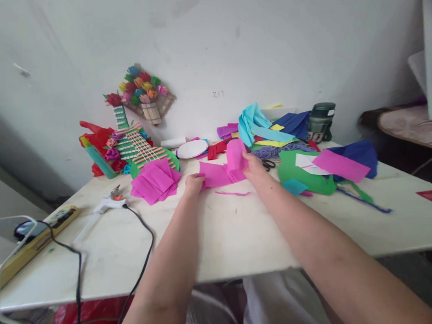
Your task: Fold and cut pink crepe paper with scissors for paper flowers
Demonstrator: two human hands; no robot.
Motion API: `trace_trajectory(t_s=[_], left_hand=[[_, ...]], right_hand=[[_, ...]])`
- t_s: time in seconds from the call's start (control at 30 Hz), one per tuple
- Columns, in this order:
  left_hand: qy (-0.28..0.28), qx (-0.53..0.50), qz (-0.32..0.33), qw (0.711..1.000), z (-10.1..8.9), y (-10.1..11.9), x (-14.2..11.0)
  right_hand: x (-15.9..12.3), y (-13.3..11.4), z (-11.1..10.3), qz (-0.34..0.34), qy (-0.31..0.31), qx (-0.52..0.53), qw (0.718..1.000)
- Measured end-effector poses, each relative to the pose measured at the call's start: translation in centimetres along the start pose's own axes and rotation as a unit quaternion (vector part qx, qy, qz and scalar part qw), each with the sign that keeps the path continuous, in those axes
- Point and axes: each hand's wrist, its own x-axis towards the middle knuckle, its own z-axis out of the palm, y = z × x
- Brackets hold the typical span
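Note:
A sheet of bright pink crepe paper [217,174] stretches between my two hands, just above the table. My left hand [194,183] pinches its left end. At the other end, my right hand [251,165] grips the paper where it folds upward. Left of my left hand lies a stack of pink paper pieces [155,181]. A thin pink strip [233,193] rests on the table below the sheet. Partly hidden behind my right hand are dark scissors [268,164].
Green paper [287,169] and a pink piece [341,165] lie right. A dark green bottle [321,121] stands near the wall. At left are a glue gun [109,204] with its black cord, a power strip [31,246] and a flower-decorated guitar craft [140,148].

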Motion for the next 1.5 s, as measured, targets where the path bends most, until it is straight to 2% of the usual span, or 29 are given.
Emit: trace_trajectory(t_s=[0.17, 0.23, 0.33, 0.5, 0.63, 0.83, 0.93, 1.03, 1.27, 1.5], left_hand=[[-0.045, -0.005, 0.015, 0.999, -0.1, -0.3, 0.1], [-0.062, -0.028, 0.014, 0.998, -0.1, -0.3, 0.2], [-0.076, -0.055, 0.007, 0.996, 0.0, -0.1, 0.0], [-0.12, -0.078, -0.002, 0.99, 0.0, 0.8, -0.8], [-0.103, -0.056, -0.024, 0.993, -0.1, 1.3, -1.1], [-0.069, -0.055, -0.037, 0.995, -0.2, 1.4, -1.2], [-0.075, -0.062, -0.04, 0.994, -0.2, 1.3, -1.1], [-0.082, -0.066, -0.043, 0.993, -0.3, 1.2, -1.0], [-0.084, -0.055, -0.052, 0.994, -0.6, 1.2, -1.0], [-0.104, -0.061, -0.047, 0.992, -0.8, 1.3, -1.1]], right_hand=[[-2.2, 2.3, 1.6, 0.075, -0.071, -0.046, 0.994], [-2.5, 3.2, 1.6, 0.091, -0.066, -0.087, 0.99], [-2.3, 4.3, 1.3, 0.092, -0.027, -0.128, 0.987], [-2.0, 5.1, 1.0, 0.027, -0.006, -0.222, 0.975], [-2.2, 5.3, 0.9, -0.043, 0.003, -0.265, 0.963], [-2.5, 5.4, 0.8, -0.056, -0.087, -0.323, 0.941], [-2.6, 5.3, 1.0, -0.055, -0.104, -0.363, 0.924], [-2.7, 5.0, 1.2, -0.067, -0.1, -0.361, 0.925], [-2.5, 4.3, 1.0, -0.041, -0.082, -0.273, 0.958], [-2.6, 4.7, 1.1, -0.021, -0.088, -0.298, 0.95]])
